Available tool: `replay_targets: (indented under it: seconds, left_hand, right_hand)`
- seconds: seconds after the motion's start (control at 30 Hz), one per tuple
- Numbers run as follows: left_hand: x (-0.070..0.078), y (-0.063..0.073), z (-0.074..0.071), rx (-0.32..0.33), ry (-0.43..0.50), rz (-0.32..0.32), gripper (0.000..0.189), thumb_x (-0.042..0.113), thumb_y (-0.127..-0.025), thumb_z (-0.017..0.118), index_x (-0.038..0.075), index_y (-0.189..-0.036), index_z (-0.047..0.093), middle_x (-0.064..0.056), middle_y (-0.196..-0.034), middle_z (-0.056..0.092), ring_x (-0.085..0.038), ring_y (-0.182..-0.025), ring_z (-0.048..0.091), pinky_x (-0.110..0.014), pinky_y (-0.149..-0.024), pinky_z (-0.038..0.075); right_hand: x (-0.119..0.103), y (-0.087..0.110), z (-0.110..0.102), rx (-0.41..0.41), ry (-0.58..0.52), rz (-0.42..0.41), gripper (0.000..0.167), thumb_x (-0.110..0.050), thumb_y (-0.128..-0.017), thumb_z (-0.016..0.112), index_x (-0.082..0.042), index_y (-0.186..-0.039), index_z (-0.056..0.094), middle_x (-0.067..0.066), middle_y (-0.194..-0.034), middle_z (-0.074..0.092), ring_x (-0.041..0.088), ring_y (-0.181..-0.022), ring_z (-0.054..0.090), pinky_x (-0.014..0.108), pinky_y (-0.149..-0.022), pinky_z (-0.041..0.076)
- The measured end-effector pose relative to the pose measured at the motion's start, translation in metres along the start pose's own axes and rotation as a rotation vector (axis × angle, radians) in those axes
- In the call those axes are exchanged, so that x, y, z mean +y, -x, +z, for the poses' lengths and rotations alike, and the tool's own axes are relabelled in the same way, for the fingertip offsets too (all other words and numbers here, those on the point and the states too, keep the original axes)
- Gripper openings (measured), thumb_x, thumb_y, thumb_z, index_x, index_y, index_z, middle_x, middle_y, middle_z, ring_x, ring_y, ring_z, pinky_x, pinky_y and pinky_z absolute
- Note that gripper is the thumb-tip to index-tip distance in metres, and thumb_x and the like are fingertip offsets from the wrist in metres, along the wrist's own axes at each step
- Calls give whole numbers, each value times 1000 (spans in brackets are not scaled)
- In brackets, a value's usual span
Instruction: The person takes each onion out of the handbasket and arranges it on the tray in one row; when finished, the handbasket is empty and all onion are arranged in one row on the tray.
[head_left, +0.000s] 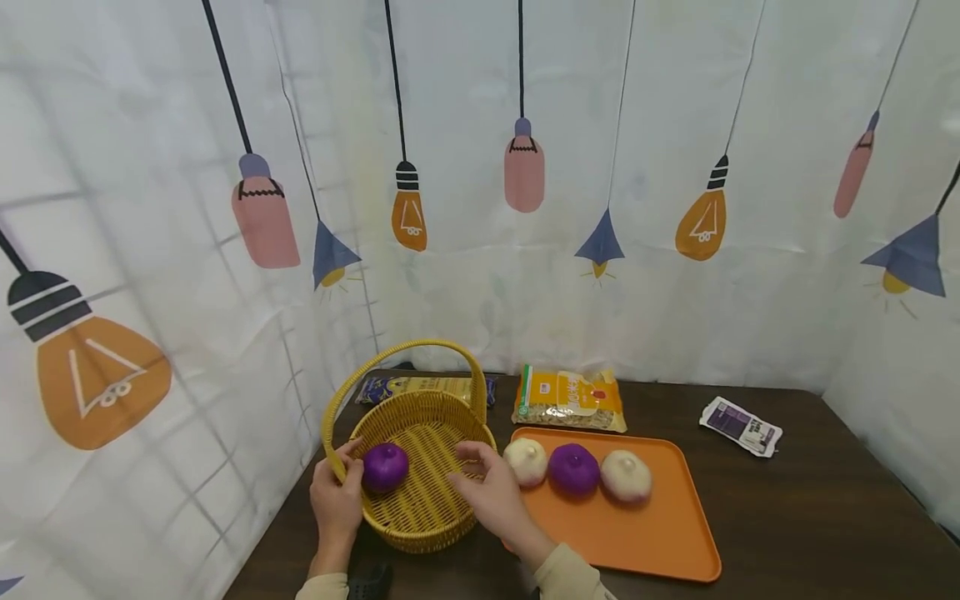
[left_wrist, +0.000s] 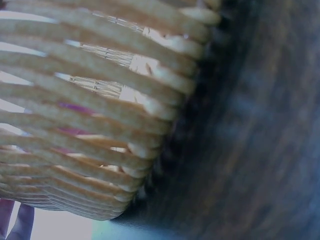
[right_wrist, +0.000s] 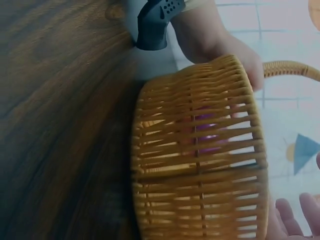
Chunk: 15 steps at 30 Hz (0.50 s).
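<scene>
My left hand [head_left: 336, 500] grips the left rim of a yellow woven basket [head_left: 431, 533], where its arched handle [head_left: 378, 358] meets the side. Inside the basket, close by the left thumb, lies a shiny purple onion [head_left: 386, 467]. Over the right rim is my right hand [head_left: 495, 496], its fingers apart and loosely bent, holding nothing. In the right wrist view the basket wall [right_wrist: 200, 150] lets the purple show through its slats. The left wrist view is filled by the basket weave [left_wrist: 100, 125] close up.
Right of the basket, an orange tray [head_left: 615, 542] bears a white onion [head_left: 527, 463], a purple onion [head_left: 574, 469] and another white onion [head_left: 626, 477]. Behind stand a yellow food bag [head_left: 570, 400] and a blue-gold packet [head_left: 427, 386]. A small white-purple packet [head_left: 741, 426] lies far right.
</scene>
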<state>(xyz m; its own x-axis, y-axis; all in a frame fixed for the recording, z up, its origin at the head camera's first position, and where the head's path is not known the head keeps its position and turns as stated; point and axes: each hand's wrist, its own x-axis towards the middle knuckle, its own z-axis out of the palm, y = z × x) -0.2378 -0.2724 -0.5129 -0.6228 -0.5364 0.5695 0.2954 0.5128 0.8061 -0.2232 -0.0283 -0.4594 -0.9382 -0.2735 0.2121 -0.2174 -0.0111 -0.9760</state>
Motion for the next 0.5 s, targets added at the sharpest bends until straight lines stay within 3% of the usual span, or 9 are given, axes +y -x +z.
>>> replay_targets:
  seconds: [0.1,0.17,0.5]
  left_hand:
    - [0,-1,-1,-9,-20,27,29,-7,-83,62,10,-63,48,-6,-106,73,-10,-50,34,-25,-53,26]
    - [0,-2,-1,-8,-34,38,30,-6,-83,62,10,-63,48,-5,-106,73,-9,-43,25,-25,-46,24]
    - [0,1,-1,-5,-46,-6,16,0,-88,62,5,-74,60,-11,-120,69,-3,-42,26,-24,-46,26]
  right_hand:
    - [1,-7,8,-15,68,-17,37,-16,-89,70,-9,-124,60,8,-123,61,22,-106,56,31,-84,51]
    - [3,-10,13,-21,100,-28,38,-16,-88,71,-9,-123,60,7,-121,62,26,-107,57,30,-84,51]
    - [10,-23,36,-65,244,-40,42,-21,-84,74,-12,-123,61,12,-122,59,29,-106,55,29,-80,50]
